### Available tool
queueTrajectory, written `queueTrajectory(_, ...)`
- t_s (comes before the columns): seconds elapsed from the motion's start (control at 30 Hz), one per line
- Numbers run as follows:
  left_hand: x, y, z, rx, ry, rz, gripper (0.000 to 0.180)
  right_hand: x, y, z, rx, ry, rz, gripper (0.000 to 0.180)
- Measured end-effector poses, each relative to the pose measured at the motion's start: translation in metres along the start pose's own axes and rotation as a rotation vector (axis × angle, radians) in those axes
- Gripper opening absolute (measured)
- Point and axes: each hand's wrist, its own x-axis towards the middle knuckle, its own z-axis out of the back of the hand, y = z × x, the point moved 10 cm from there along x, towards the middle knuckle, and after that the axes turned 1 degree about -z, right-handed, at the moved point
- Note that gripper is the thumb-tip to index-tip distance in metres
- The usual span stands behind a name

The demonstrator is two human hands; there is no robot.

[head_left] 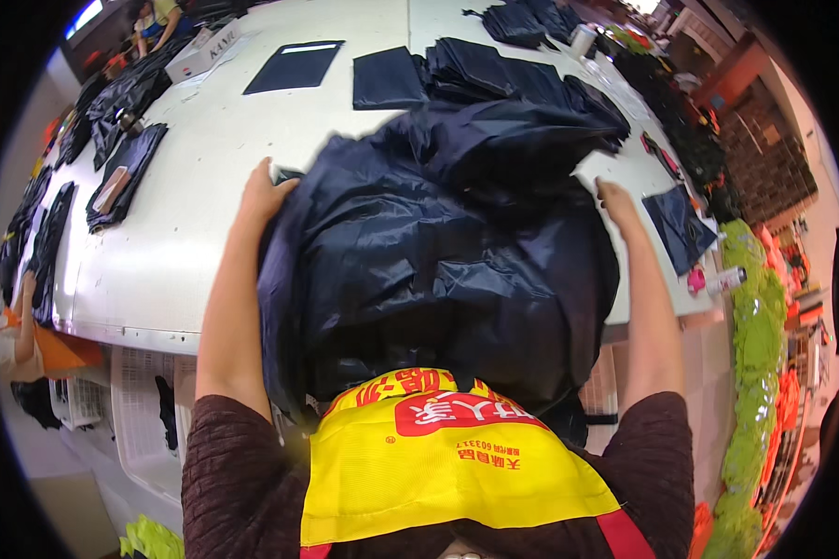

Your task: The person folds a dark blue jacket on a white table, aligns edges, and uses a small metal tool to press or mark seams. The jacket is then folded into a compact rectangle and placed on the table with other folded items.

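Observation:
A large piece of thin, shiny, dark navy fabric [438,252] billows between my hands, over the white table and down its near edge. Its exact kind I cannot make out. At its left edge my left hand [267,194] is closed, pinching a bit of the fabric beside the thumb. My right hand [618,203] is at the opposite edge with its fingers curled in on the fabric. Both arms reach forward, wide apart. The fabric's lower part hangs in front of my yellow apron [447,475].
Folded dark pieces [475,70] lie across the far side of the white table [168,270]. A flat dark piece [294,67] and a cardboard box [203,54] are at the far left. A spray can [725,279] lies at the right edge, near green garments [753,373]. Other people work at the left.

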Motion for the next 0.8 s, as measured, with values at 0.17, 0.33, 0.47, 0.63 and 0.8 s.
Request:
queueTrajectory(0.17, -0.047, -0.135, -0.064, -0.114, 0.3, -0.241, 0.058, -0.039, 0.063, -0.094, 0.019, -0.047, 0.429, 0.043)
queueTrajectory(0.33, -0.135, -0.114, -0.146, 0.273, 0.445, -0.332, 0.074, -0.063, 0.011, -0.166, -0.659, -0.145, 0.591, 0.061)
queueTrajectory(0.47, -0.133, -0.114, -0.149, 0.196, 0.564, -0.362, 0.074, -0.02, -0.016, -0.149, -0.446, -0.103, 0.475, 0.053)
queueTrajectory(0.63, -0.094, -0.147, -0.14, 0.087, 0.733, -0.267, 0.054, 0.046, -0.013, -0.129, -0.078, 0.727, 0.196, 0.036)
queueTrajectory(0.8, -0.056, -0.236, -0.161, -0.266, 0.376, -0.484, 0.035, 0.149, 0.099, -0.134, 0.489, 0.515, -0.099, 0.067)
